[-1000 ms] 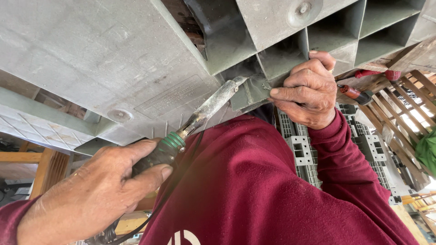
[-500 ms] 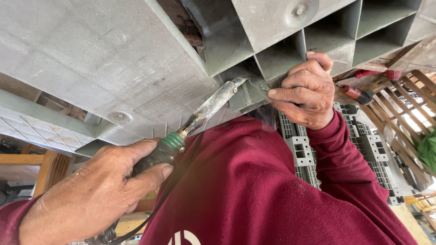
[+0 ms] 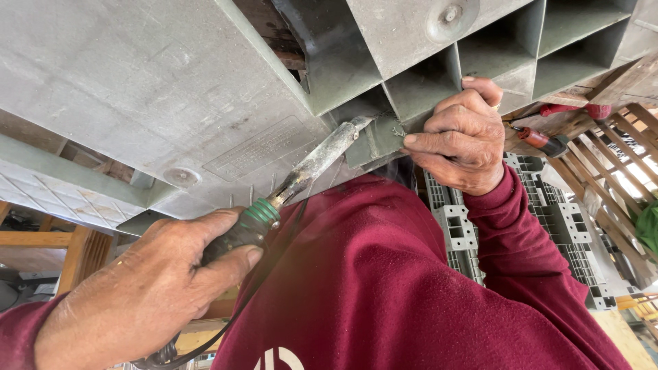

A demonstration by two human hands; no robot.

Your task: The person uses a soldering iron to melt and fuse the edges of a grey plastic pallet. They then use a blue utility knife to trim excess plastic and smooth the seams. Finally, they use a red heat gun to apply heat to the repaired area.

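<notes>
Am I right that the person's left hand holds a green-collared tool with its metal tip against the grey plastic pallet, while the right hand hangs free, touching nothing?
Not quite. In the head view the right hand is not free: it grips a rib edge of the grey plastic pallet, beside the tip. The rest is right: the left hand holds the green-collared tool with its metal tip against the pallet.

Materials: grey plastic, worn metal, maroon cloth.
Pallet (image 3: 171, 89): matt grey moulded plastic, scuffed. Iron (image 3: 322, 157): dull, crusted metal shaft, ribbed green plastic collar, dark handle. Sweater (image 3: 384, 274): soft maroon knit. Background slats (image 3: 617, 164): bare wood.
</notes>
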